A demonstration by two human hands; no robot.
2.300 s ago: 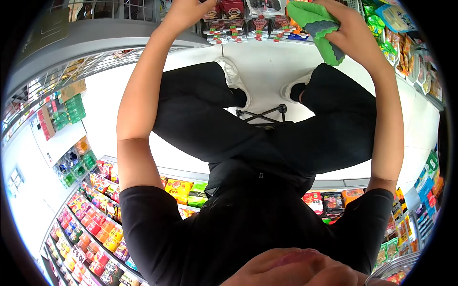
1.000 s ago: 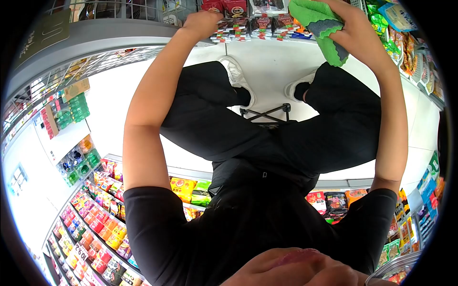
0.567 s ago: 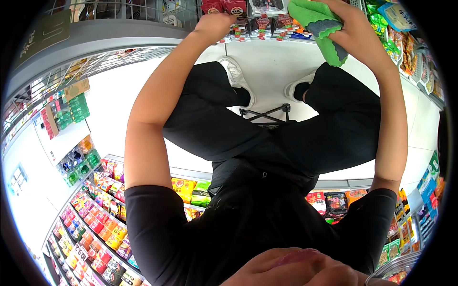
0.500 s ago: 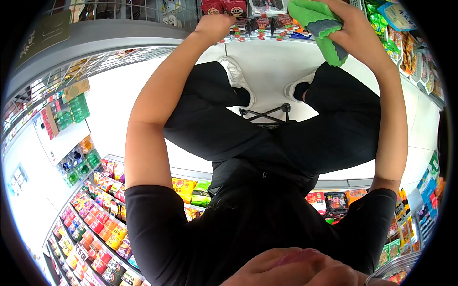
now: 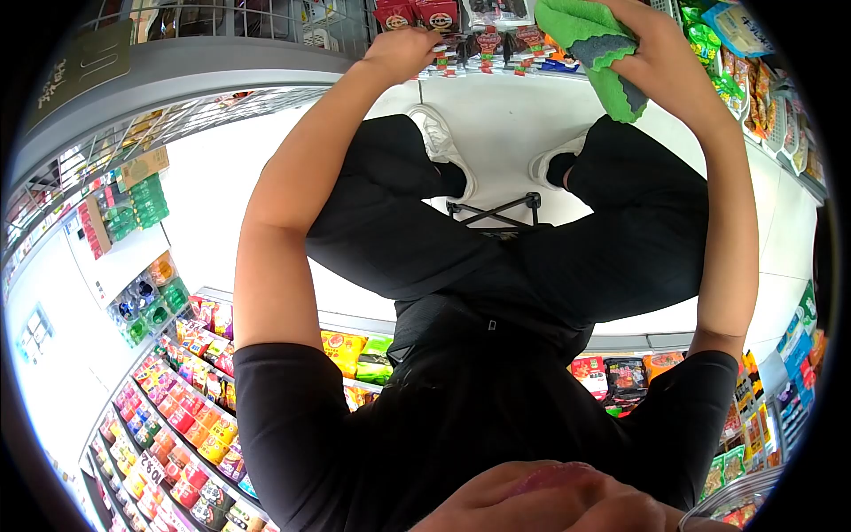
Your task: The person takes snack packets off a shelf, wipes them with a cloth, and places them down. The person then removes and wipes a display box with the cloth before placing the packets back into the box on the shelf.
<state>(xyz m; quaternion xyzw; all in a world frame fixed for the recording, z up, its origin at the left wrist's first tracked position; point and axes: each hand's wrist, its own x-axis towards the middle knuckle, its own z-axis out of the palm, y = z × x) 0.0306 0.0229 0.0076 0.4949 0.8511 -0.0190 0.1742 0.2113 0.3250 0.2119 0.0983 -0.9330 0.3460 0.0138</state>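
Observation:
My right hand (image 5: 651, 58) is closed on a green and grey cleaning cloth (image 5: 589, 44), which hangs down in folds near the right part of the front shelf. At the shelf's edge, my left hand (image 5: 403, 55) has its fingers curled in against the small snack packets (image 5: 487, 51). What those fingers grip, if anything, is hidden. Just beyond the left hand stand red packets (image 5: 438, 15) with a round light emblem. Dark packets lie to the right of them, between my two hands.
A wire-sided grey rack (image 5: 204, 66) runs along the upper left. Snack bags in white baskets (image 5: 780, 124) stand at the upper right. Behind me are shelves of colourful packs (image 5: 191, 417). Black folding-stool legs (image 5: 492, 213) rest on the white floor between my shoes.
My left hand and forearm have shifted very slightly, with the fingers a little further right along the packets. The right hand and the cloth look unchanged.

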